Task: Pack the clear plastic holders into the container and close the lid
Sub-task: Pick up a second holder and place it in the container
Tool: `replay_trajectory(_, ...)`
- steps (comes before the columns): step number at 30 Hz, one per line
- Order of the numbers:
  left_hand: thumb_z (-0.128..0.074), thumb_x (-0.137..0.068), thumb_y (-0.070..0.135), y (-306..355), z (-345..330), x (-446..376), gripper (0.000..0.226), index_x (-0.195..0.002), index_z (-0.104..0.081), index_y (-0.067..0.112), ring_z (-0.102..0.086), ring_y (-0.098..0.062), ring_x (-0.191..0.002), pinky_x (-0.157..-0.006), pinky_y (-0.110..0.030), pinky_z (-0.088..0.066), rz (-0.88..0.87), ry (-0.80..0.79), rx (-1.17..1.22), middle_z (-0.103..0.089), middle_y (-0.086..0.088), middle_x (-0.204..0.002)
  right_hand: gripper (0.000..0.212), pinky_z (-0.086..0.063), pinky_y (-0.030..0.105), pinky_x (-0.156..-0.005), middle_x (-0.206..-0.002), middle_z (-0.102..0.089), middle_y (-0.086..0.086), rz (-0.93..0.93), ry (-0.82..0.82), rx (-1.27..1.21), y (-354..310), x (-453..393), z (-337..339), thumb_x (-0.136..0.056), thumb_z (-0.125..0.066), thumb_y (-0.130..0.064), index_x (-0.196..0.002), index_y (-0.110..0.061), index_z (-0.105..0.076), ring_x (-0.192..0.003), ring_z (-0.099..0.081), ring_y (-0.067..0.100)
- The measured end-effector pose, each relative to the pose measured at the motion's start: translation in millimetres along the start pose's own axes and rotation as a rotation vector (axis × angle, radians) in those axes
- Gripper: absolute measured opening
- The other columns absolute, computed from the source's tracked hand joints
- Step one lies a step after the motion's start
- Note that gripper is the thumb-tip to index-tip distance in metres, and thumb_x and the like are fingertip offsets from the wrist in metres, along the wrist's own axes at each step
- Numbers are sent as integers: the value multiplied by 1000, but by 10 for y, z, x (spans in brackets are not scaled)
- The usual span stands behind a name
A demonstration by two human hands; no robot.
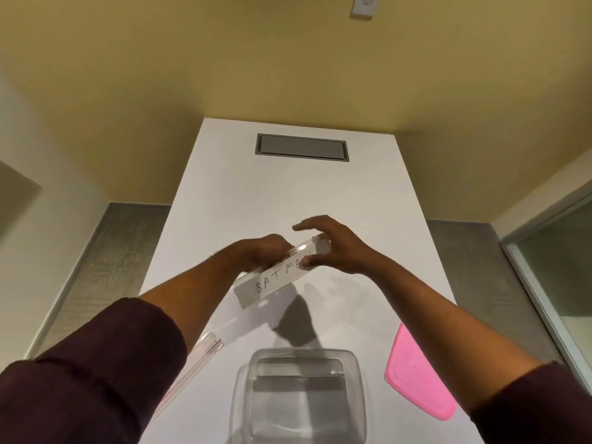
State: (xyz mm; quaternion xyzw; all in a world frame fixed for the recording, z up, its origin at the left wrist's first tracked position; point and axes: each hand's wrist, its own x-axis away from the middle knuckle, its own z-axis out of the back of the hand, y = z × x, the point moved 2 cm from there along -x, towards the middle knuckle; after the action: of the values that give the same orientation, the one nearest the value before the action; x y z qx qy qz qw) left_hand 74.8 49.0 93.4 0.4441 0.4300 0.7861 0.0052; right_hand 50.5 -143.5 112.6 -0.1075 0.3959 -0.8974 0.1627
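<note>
Both hands hold a clear plastic holder [275, 282] above the white table [288, 200]; a paper insert in it reads "BATMA…" in handwriting. My left hand [259, 254] grips its upper left edge with curled fingers. My right hand [330, 248] pinches its right end between thumb and fingers. A clear plastic container [301, 402] stands open near the front edge, and at least one holder seems to lie flat inside it. Another clear holder [198, 363] lies on the table by my left forearm, partly hidden. The pink lid [416, 376] lies flat to the right of the container.
A grey recessed cable hatch [301, 147] sits at the table's far end. Grey carpet runs along both sides of the table. A glass panel [560, 283] stands at the right and a wall switch [363, 6] hangs on the yellow wall.
</note>
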Motion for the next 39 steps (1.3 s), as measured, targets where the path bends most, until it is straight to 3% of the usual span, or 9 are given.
replay_trajectory(3,-51,-85,14,-81,-24,153,19,-96,-64,4,-57,-22,-57,-56,-27,-46,20,-2,4,-62,-12,-75,49,-56,35,-89,-114,-70,-14,-83,-26,0,-66,117,-31,-65,-91,-42,-110,-34,-73,-104,-65,8)
replay_trajectory(5,-60,-80,22,-139,-29,262,32,-102,-69,0,-61,-24,-65,-60,-28,-49,8,-26,14,-67,-13,-83,43,-58,40,-84,-102,-74,-13,-110,-28,27,-93,203,-73,-65,-89,-46,-103,-30,-75,-96,-68,8)
replay_trajectory(10,-53,-96,38,-279,-46,517,29,-107,-66,14,-59,-20,-90,-78,-29,-47,-97,-81,-4,-67,-5,-103,38,-58,41,-82,-100,-74,-13,-174,75,51,-28,461,-75,-70,-87,-48,-100,-28,-76,-93,-67,10)
replay_trajectory(14,-76,-84,36,-530,22,728,38,-118,-65,23,-62,-13,-108,-89,-25,-49,-248,39,-158,-67,6,-116,36,-62,41,-71,-99,-75,-9,-261,177,-101,24,713,-91,-71,-89,-41,-100,-23,-76,-80,-72,21)
replay_trajectory(19,-86,-72,34,-737,-136,909,44,-112,-71,23,-64,-2,-97,-83,-24,-54,-439,311,-160,-70,12,-107,34,-52,22,-73,-102,-75,-12,-271,240,-109,33,1013,-242,-75,-86,-42,-103,-25,-75,-91,-69,6)
replay_trajectory(24,-88,-68,32,-1027,-343,1009,43,-108,-74,25,-66,-2,-97,-90,-32,-56,-491,393,-180,-72,12,-104,36,-53,27,-84,-109,-72,-9,-263,136,-9,64,1270,-426,-77,-86,-32,-110,-25,-72,-100,-67,11)
replay_trajectory(29,-88,-67,31,-1321,-637,1128,37,-102,-75,29,-67,-1,-95,-88,-32,-57,-482,382,-110,-74,16,-99,40,-53,35,-95,-115,-74,-7,-225,54,130,71,1583,-658,-82,-83,-33,-119,-22,-71,-106,-67,12)
replay_trajectory(34,-86,-70,35,-1580,-987,1173,37,-104,-75,31,-66,4,-95,-86,-22,-52,-436,359,-180,-73,19,-100,39,-53,34,-85,-109,-76,-15,-224,23,313,135,1946,-854,-82,-75,-51,-117,-35,-72,-101,-69,12)
replay_trajectory(39,-85,-70,33,-1768,-1231,1138,41,-109,-73,30,-65,6,-98,-82,-7,-46,-367,304,-236,-72,18,-105,42,-48,31,-78,-105,-73,-6,-247,-40,438,232,2138,-1027,-79,-72,-56,-119,-43,-70,-101,-65,17)
